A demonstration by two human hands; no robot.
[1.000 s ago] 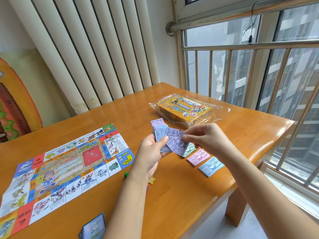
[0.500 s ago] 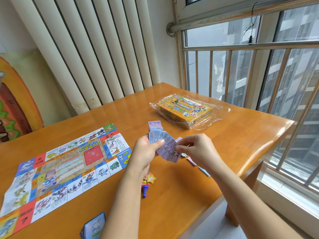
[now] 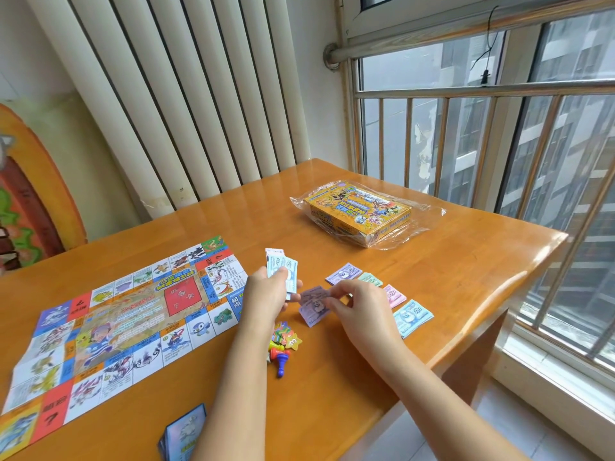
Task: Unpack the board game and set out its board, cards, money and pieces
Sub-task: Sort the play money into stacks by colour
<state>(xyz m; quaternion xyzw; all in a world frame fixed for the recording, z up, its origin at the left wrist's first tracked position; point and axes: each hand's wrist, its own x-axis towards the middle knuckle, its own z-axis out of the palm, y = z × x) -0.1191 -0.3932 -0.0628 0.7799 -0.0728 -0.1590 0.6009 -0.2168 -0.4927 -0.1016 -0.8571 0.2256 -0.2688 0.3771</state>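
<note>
The unfolded game board (image 3: 109, 331) lies flat on the left of the wooden table (image 3: 466, 261). My left hand (image 3: 266, 297) grips a stack of play money (image 3: 283, 271) above the table's middle. My right hand (image 3: 359, 311) pinches a few purple notes (image 3: 312, 304) just right of that stack. Sorted money lies to the right: a purple pile (image 3: 342, 272), a green pile (image 3: 369, 278), a pink pile (image 3: 396, 296) and a blue pile (image 3: 412, 317). Coloured pawns and star tokens (image 3: 283, 344) sit below my hands. A card deck (image 3: 181, 434) lies at the near edge.
The yellow game box (image 3: 359, 212) rests on its clear plastic wrap (image 3: 422, 224) at the far right of the table. The table's right edge borders a window with metal bars (image 3: 499, 144). A white ribbed radiator (image 3: 183, 94) stands behind the table.
My right hand has drawn the purple notes off the stack and moved them right and down. The left hand's stack is now smaller and upright. The sorted piles have come back into view.
</note>
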